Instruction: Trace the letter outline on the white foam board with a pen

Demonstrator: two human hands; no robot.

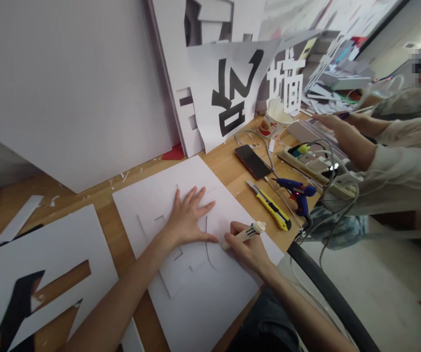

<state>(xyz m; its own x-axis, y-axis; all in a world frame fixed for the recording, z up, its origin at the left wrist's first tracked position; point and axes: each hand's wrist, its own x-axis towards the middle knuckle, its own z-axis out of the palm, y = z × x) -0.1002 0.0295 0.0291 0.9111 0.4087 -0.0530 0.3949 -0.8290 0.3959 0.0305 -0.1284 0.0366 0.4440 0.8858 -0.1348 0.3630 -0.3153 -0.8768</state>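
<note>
A large white sheet of board (195, 313) lies on the wooden table, with thin dark lines forming parts of an outline on it. My left hand (186, 220) rests flat on the sheet, fingers spread. To its right, my right hand (245, 247) grips a thick white multicolour pen (251, 231), its cap end pointing up and right. The pen's tip is hidden by my fingers, close to the sheet near a curved line. Beyond the sheet's right edge are a yellow utility knife (271, 208) and a blue hot glue gun (296, 190).
A black phone (252, 161), a paper cup (274, 122) and a power strip (316, 171) with cables sit farther back. Cut white board (59, 244) lies at left. Large white panels (85, 88) stand behind, beside a printed character sheet (210, 63). Another person's arms (357, 134) are at right.
</note>
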